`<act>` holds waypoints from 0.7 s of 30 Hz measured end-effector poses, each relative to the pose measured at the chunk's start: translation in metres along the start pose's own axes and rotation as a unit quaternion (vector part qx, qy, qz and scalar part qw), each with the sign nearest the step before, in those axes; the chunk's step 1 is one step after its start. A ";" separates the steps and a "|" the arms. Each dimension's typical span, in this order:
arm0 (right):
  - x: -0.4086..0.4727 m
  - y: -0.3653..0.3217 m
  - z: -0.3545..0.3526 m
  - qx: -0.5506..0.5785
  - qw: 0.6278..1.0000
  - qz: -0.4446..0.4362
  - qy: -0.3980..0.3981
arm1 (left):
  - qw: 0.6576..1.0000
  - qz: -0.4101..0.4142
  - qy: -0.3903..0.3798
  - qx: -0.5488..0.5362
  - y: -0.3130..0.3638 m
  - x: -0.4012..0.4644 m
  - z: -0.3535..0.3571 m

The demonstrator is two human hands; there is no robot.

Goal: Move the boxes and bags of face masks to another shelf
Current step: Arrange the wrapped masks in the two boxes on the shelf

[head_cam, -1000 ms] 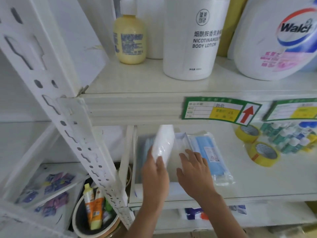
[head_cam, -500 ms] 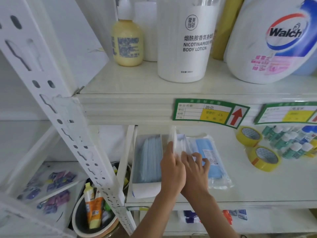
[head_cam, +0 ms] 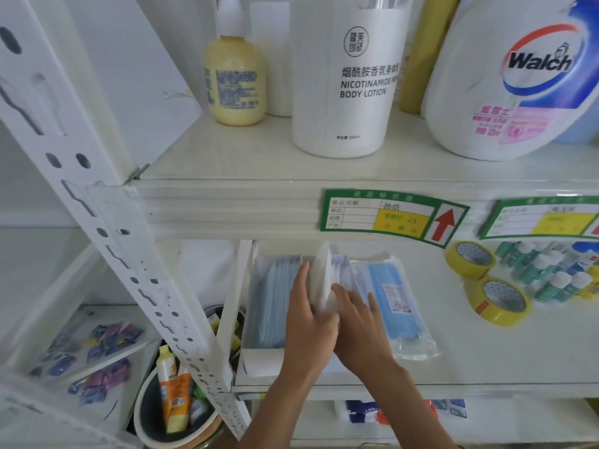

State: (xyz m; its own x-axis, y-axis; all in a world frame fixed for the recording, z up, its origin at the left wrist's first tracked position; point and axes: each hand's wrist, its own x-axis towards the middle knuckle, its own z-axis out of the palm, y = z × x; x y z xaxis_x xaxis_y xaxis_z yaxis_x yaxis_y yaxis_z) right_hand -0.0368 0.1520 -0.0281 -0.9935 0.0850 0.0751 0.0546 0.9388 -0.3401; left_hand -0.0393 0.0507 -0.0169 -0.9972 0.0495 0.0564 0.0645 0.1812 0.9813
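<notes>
An open white box of pale blue face masks sits at the left end of the middle shelf. A white pack of masks stands on edge just right of the box, and my left hand grips it from the left. My right hand presses against the pack's right side, over a clear bag lying flat beneath. A clear bag of blue masks lies flat to the right of both hands.
Two yellow tape rolls and small green-capped bottles sit at the shelf's right. Lotion bottles and a detergent jug stand on the shelf above. A white perforated upright crosses the left; a bucket of tubes stands below.
The white pack has gone from tilted in my left hand to upright on edge beside the box. My right hand has closed in against it, and both hands sit nearer each other.
</notes>
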 end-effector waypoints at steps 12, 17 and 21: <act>0.015 -0.015 -0.007 -0.095 0.991 0.078 -0.050 | 0.996 0.003 0.090 -0.002 0.004 -0.013 0.015; 0.018 -0.016 -0.007 -0.129 0.987 0.085 -0.033 | 0.991 0.013 0.126 -0.037 -0.004 -0.012 0.016; 0.019 -0.013 -0.012 -0.108 0.988 0.110 0.027 | 0.990 0.040 0.119 -0.067 -0.007 -0.015 0.015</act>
State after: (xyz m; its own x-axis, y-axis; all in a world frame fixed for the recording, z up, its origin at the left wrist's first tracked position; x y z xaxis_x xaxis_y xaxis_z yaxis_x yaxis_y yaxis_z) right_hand -0.0549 0.1452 -0.0112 -0.9486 0.3078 0.0741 0.2950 0.9443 -0.1461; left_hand -0.0238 0.0631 -0.0275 -0.9711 -0.1771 0.1602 0.1531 0.0532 0.9868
